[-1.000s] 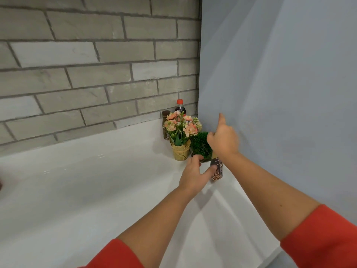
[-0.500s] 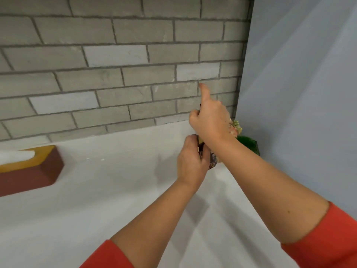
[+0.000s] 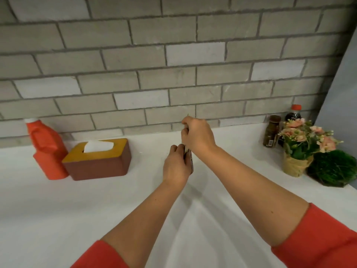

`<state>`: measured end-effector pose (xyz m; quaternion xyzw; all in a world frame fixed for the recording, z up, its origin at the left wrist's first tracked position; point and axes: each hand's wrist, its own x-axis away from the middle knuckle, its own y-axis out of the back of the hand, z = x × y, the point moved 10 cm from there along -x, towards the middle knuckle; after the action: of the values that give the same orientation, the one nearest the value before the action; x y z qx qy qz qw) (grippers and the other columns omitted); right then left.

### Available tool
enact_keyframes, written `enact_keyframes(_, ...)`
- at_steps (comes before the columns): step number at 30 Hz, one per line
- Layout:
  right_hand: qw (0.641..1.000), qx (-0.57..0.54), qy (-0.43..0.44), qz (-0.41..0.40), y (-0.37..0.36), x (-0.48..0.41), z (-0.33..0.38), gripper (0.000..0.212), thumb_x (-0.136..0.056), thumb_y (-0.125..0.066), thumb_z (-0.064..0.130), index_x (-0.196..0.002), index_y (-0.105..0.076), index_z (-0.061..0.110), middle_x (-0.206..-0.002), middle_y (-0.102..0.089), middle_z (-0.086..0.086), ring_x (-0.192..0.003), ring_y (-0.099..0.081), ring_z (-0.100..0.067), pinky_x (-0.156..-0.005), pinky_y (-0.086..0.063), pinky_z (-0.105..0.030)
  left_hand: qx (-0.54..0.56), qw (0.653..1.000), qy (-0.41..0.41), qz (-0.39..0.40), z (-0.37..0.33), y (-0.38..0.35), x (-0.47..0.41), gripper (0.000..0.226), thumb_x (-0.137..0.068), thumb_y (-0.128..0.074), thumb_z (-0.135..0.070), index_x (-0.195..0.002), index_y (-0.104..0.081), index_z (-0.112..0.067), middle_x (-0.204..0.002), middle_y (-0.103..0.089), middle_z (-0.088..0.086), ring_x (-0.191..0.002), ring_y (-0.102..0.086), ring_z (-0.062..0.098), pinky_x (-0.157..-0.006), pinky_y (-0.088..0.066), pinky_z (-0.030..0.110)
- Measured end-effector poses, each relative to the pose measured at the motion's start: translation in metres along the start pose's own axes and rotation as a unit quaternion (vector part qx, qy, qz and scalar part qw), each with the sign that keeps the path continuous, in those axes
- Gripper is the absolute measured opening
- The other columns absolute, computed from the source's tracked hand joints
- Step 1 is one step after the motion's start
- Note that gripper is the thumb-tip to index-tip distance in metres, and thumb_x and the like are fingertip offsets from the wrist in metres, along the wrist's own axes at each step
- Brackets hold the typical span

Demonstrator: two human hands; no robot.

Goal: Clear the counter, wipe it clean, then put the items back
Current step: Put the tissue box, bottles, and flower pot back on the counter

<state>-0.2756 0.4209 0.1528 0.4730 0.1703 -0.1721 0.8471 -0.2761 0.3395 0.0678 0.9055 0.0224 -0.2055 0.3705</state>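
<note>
Both hands are raised over the middle of the white counter (image 3: 58,209). My left hand (image 3: 176,165) is shut around a small dark packet (image 3: 190,161), of which only a narrow edge shows. My right hand (image 3: 198,135) is closed just above it, pinching the packet's top end; most of the packet is hidden between the two hands. At the right end of the counter stand a pink flower pot (image 3: 297,149), a round green grass plant (image 3: 334,168), a brown spice jar (image 3: 271,134) and a dark red-capped bottle (image 3: 294,114).
A brown tissue box (image 3: 100,161) with a yellow top sits at the left, with an orange jug (image 3: 46,149) beside it against the brick wall (image 3: 173,64). A blue-grey wall (image 3: 345,89) closes off the right end.
Both hands carried the packet away from the plants in the right corner toward the counter's middle. My view swung left, bringing the tissue box and orange jug into sight.
</note>
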Motion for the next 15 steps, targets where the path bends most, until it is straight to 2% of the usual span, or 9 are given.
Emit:
enact_keyframes(5, 0.998, -0.045, 0.011, 0.048, -0.078, -0.019, 0.026, 0.03, -0.09, -0.046, 0.003, -0.114, -0.063, 0.004, -0.108, -0.066, -0.017, -0.1, -0.062, -0.029, -0.08, -0.05, -0.027, -0.07, 0.997, 0.037, -0.008, 0.079, 0.02, -0.019, 0.025, -0.097, -0.042, -0.026, -0.1, -0.053, -0.003, -0.096, -0.054, 0.012, -0.079, -0.057, 0.031, -0.061, -0.038, 0.034)
enact_keyframes(7, 0.996, -0.052, 0.013, 0.065, -0.1, -0.025, 0.034, 0.028, -0.09, -0.048, 0.002, -0.112, -0.065, 0.003, -0.108, -0.067, -0.016, -0.1, -0.063, -0.028, -0.081, -0.049, -0.025, -0.068, 0.996, 0.059, -0.01, 0.104, 0.025, -0.024, 0.024, -0.096, -0.044, -0.026, -0.098, -0.053, -0.003, -0.096, -0.056, 0.013, -0.081, -0.058, 0.033, -0.064, -0.043, 0.037)
enact_keyframes(11, 0.994, -0.063, 0.005, 0.092, -0.136, -0.038, 0.045, 0.03, -0.092, -0.05, 0.005, -0.119, -0.062, 0.004, -0.118, -0.063, -0.017, -0.108, -0.06, -0.027, -0.093, -0.049, -0.032, -0.025, 0.995, 0.089, -0.025, 0.137, 0.034, -0.038, 0.021, -0.095, -0.048, -0.023, -0.095, -0.053, -0.003, -0.093, -0.06, 0.014, -0.083, -0.059, 0.032, -0.067, -0.046, 0.038)
enact_keyframes(15, 0.991, -0.053, 0.016, 0.119, -0.164, -0.051, 0.052, 0.031, -0.094, -0.048, 0.008, -0.122, -0.06, 0.004, -0.121, -0.061, -0.017, -0.113, -0.057, -0.028, -0.097, -0.046, -0.034, -0.01, 0.993, 0.116, -0.024, 0.162, 0.032, -0.049, 0.022, -0.095, -0.048, -0.022, -0.097, -0.054, -0.001, -0.095, -0.061, 0.016, -0.085, -0.06, 0.032, -0.071, -0.049, 0.04)
